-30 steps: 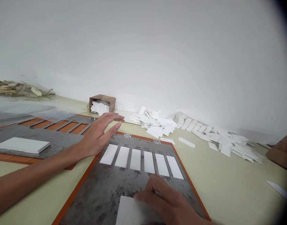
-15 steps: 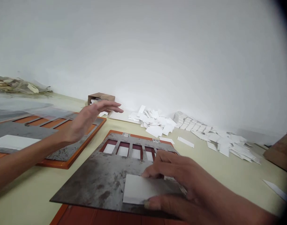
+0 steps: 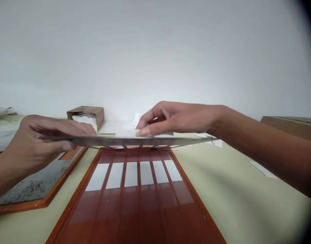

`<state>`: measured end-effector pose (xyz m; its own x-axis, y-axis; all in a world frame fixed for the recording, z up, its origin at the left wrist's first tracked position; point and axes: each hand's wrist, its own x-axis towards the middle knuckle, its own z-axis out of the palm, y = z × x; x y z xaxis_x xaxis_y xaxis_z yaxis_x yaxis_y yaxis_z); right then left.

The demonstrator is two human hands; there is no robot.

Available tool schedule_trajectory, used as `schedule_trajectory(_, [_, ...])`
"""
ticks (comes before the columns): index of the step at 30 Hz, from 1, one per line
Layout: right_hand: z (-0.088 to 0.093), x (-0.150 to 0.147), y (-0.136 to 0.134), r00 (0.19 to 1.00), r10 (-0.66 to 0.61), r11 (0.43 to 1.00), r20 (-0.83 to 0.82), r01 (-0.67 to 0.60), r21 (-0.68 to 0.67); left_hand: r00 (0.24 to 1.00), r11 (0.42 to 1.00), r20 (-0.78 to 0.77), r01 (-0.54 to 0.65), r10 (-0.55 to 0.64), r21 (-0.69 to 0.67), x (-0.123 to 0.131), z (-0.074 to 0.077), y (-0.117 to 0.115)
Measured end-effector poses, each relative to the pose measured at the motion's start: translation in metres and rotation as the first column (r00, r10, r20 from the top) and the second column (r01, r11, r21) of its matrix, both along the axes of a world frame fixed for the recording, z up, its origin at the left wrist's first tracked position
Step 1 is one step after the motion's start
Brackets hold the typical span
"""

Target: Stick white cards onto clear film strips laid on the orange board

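Note:
A hinged grey metal plate (image 3: 125,141) is lifted and seen edge-on above its orange-brown base board (image 3: 137,206). Several white paper strips (image 3: 131,174) lie side by side in the base's channels. My left hand (image 3: 41,140) grips the plate's left edge, fingers over the top. My right hand (image 3: 170,118) pinches the plate's raised edge near its middle, thumb pressing a white card (image 3: 158,134) on top of it.
A second grey plate on an orange board (image 3: 36,184) lies at the left. A small cardboard box (image 3: 88,115) stuffed with white paper stands by the wall. A brown box (image 3: 290,123) sits at the right. A loose strip (image 3: 263,168) lies on the pale table.
My right hand has swung the metal plate up from flat, uncovering the strips in the base. My left hand came back from the left board and took hold of the plate's left edge.

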<state>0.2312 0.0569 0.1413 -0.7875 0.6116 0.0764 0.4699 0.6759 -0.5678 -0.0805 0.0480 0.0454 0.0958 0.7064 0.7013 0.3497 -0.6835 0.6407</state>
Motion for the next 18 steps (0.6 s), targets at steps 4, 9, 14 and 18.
schedule_trajectory(4, [0.029,0.013,0.015,0.954,-0.186,0.947,-0.237,0.238,0.215,0.929,0.941,0.162,-0.315,0.333,-0.126,0.012,0.01,0.009])
schedule_trajectory(9, [0.018,0.044,0.009,0.676,-0.103,0.619,-0.73,0.618,0.485,0.93,0.979,0.336,-0.089,0.147,-0.183,0.025,0.033,0.05])
schedule_trajectory(14, [-0.079,0.077,-0.005,0.526,-0.452,0.588,-0.72,0.783,0.203,0.896,0.977,0.427,-0.031,0.121,-0.212,0.039,0.04,0.113])
schedule_trajectory(18, [-0.158,0.099,0.006,0.493,-0.704,0.635,-0.511,0.759,-0.144,0.851,0.937,0.491,-0.002,0.185,-0.349,0.046,0.022,0.166])
